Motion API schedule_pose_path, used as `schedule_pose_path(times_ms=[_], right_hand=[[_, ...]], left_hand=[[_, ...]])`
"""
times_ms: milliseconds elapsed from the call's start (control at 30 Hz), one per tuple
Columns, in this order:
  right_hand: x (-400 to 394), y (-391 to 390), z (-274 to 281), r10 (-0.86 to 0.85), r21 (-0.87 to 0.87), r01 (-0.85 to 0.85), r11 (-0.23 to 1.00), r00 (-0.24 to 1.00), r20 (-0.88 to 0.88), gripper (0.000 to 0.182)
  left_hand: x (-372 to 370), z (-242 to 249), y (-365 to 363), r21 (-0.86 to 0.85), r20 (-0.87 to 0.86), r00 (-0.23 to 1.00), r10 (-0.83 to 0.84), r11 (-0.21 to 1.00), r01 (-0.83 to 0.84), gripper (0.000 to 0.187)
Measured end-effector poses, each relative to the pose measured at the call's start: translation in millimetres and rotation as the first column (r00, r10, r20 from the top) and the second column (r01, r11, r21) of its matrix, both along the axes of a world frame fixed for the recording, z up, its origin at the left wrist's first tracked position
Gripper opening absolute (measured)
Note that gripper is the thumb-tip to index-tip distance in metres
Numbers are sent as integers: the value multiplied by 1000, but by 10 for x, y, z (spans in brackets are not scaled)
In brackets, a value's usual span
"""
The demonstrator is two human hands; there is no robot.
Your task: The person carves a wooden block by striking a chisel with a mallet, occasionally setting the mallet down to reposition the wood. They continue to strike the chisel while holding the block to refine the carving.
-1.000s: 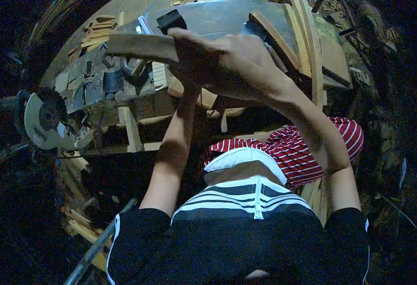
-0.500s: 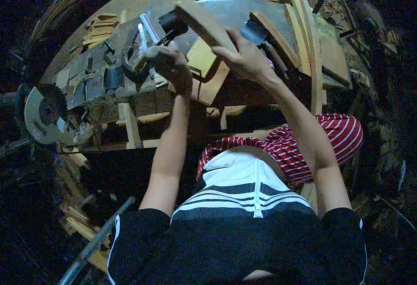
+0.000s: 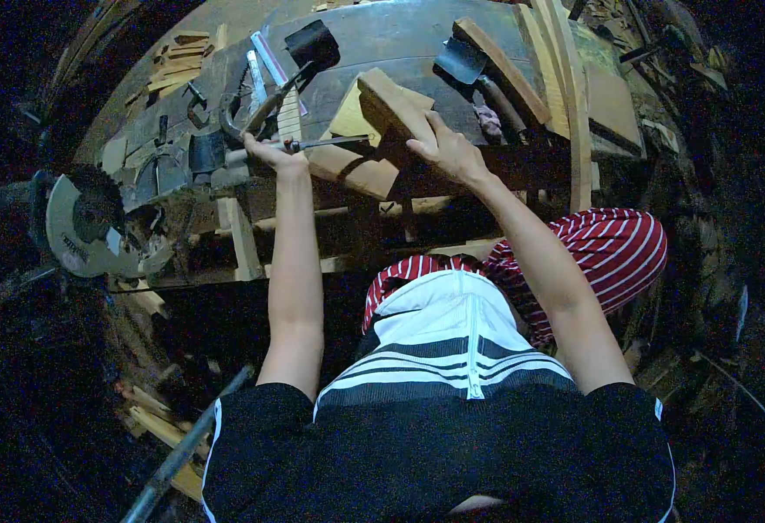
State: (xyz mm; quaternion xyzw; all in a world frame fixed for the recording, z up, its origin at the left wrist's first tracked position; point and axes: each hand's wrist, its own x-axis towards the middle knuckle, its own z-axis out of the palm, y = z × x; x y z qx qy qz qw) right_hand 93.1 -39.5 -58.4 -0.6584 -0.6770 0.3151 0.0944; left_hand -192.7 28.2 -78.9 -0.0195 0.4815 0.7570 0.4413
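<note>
My left hand (image 3: 274, 155) is at the left of the bench, closed at the corner of what looks like a try square (image 3: 290, 115). Its pale, marked arm points away from me, and a thin dark bar (image 3: 335, 141) reaches right over the wood. My right hand (image 3: 454, 155) grips the near end of a thick wooden block (image 3: 391, 98), thumb and fingers on either side. The block is tilted above a yellowish board (image 3: 344, 122). Another piece of wood (image 3: 361, 174) lies at the bench's near edge, below the dark bar.
An adze with a dark blade (image 3: 312, 44) and a red-and-white striped strip (image 3: 267, 57) lie beyond my left hand. A second dark blade (image 3: 462, 61) and long boards (image 3: 555, 78) lie to the right. A circular saw (image 3: 77, 222) stands at the far left.
My left hand has moved left and nearer to me, bringing the square along. My right hand has lowered the wooden block toward me, and the adze blade shows more fully.
</note>
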Motion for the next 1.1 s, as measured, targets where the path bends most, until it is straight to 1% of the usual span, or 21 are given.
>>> schedule_pose_path(times_ms=[67,100,133,167,200,233,267,300,333,400,467,533,633,667,733,800,867,967,1033,1067,1100], right_hand=[[16,-1,25,-17,-36,15,999,998,-55,77],[24,-3,37,-37,-70,29,997,993,-109,80],[36,-2,26,-34,-75,26,997,993,-110,80],[56,18,-3,-43,-100,23,995,978,-205,83],[82,44,-31,-56,-125,19,992,953,-298,87],[116,92,-139,-59,-130,21,991,953,-298,87],[152,152,-304,-40,-97,0,995,910,-413,88],[152,173,-328,-19,-62,-16,998,854,-521,91],[180,165,-350,-25,-67,-12,998,853,-521,91],[178,133,-191,-70,-144,-6,990,855,-514,92],[173,155,-300,-87,-164,-2,986,841,-534,91],[179,140,-326,-101,-175,3,985,828,-552,90],[155,133,-247,-113,-183,1,983,791,-601,86],[159,139,-250,-95,-161,-3,987,798,-596,83],[164,130,-259,-83,-143,-3,990,802,-592,81],[151,105,-171,-72,-119,0,993,796,-602,68],[160,116,-186,-85,-145,-3,989,796,-599,67],[156,107,-200,-90,-157,-6,988,797,-598,66],[154,102,-190,-80,-143,-8,990,797,-599,65],[153,100,-180,-78,-137,-7,991,796,-600,65],[158,98,-182,-74,-131,-7,991,795,-602,65]], left_hand=[[-88,33,72,-2,-18,992,-122,993,122,53],[-80,59,90,-6,-19,993,-118,993,118,53],[-56,84,126,70,-236,964,-124,987,144,48],[24,209,155,138,-442,891,-109,973,187,50],[194,411,194,177,-508,858,-82,964,197,59],[292,554,196,130,-557,817,-150,955,265,60],[263,366,366,155,-481,858,-183,945,289,60],[343,459,441,182,-401,890,-218,933,311,59],[501,485,409,176,-545,826,-144,943,281,56],[483,235,609,256,-432,846,-312,857,446,50],[480,134,690,191,-529,774,-349,839,509,48],[697,370,632,279,-629,730,-267,799,533,46],[845,603,535,215,-670,696,-256,831,513,45],[880,634,533,211,-670,694,-264,829,518,45],[932,663,535,277,-597,760,-257,823,496,42],[959,610,559,280,-636,739,-220,827,487,42],[964,598,563,285,-673,718,-178,833,474,42],[965,616,551,272,-604,756,-250,827,491,40],[963,598,542,295,-526,786,-326,797,527,33],[930,460,564,296,-525,788,-322,798,524,33],[910,359,567,348,-499,776,-387,730,588,28]])
